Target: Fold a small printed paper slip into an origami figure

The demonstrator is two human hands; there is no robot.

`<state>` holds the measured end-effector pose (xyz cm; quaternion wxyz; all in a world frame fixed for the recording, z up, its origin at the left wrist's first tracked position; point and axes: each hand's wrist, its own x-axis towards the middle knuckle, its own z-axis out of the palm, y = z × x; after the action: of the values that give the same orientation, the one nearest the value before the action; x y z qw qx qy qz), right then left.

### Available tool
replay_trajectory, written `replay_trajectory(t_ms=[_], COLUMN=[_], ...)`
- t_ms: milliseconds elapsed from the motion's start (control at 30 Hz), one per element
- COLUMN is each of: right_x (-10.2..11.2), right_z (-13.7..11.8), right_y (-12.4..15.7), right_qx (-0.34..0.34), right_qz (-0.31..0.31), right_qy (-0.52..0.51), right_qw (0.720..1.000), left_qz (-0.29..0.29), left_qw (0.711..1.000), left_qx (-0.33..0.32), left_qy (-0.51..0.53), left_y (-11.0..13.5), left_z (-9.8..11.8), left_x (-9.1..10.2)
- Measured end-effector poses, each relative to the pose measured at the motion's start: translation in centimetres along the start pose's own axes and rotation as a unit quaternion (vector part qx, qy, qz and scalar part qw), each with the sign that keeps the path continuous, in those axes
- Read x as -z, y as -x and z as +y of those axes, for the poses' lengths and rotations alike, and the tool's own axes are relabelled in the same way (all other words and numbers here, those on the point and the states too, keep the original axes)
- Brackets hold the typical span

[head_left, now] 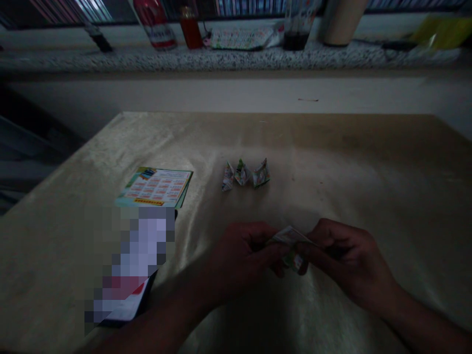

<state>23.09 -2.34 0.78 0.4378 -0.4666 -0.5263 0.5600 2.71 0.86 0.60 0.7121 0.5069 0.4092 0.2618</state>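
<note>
Between my two hands, above the near part of the table, is a small piece of folded printed paper (291, 235). My left hand (249, 250) pinches its left side with thumb and fingers. On its right side, my right hand (342, 255) grips the paper the same way. Fingers cover much of the lower part, where a green printed patch shows. Farther back stand three small folded paper shapes in a row: a left one (227, 177), a middle one (242, 173) and a right one (261, 174), with pointed tips and coloured print.
Printed calendar cards (157, 187) lie on the table (332, 142) to the left. Nearer me is a phone-like device (127, 307), partly blurred out. A speckled stone sill (228, 60) behind holds a red bottle (157, 24), an amber bottle (191, 29) and a beige cylinder (342, 22).
</note>
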Motion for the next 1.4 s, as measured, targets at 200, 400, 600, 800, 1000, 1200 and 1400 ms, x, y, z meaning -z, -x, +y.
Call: replay_trajectory(t_ms=[200,400,600,800,1000,1200,1400], right_x=[0.1,0.3,1.9,2.7,3.2,3.8,3.9], right_z=[0.7,1.0,1.2,1.3,1.3,2.0,2.0], right_y=[-0.2,-0.1,-0.4,-1.2,-1.3,-1.7,-1.7], right_qx=[-0.041,0.006,0.128,0.189,0.219,0.235,0.236], right_qz=[-0.006,-0.019,-0.067,-0.125,-0.150,-0.165,-0.168], right_qy=[-0.008,0.035,0.303,0.426,0.464,0.474,0.476], right_qw=[0.999,0.999,0.942,0.876,0.845,0.832,0.830], left_qz=[-0.016,0.002,0.033,0.000,-0.034,-0.036,-0.029], left_qw=[1.000,1.000,0.962,0.863,0.841,0.847,0.846], left_qx=[0.006,0.026,-0.030,-0.148,-0.171,-0.174,-0.176], left_qy=[0.013,0.016,-0.271,-0.484,-0.511,-0.500,-0.502], left_y=[0.1,-0.1,0.7,0.8,0.4,0.3,0.4], left_z=[0.6,0.3,0.0,-0.2,-0.4,-0.6,-0.6], left_x=[-0.4,-0.3,0.8,1.5,1.4,1.8,1.8])
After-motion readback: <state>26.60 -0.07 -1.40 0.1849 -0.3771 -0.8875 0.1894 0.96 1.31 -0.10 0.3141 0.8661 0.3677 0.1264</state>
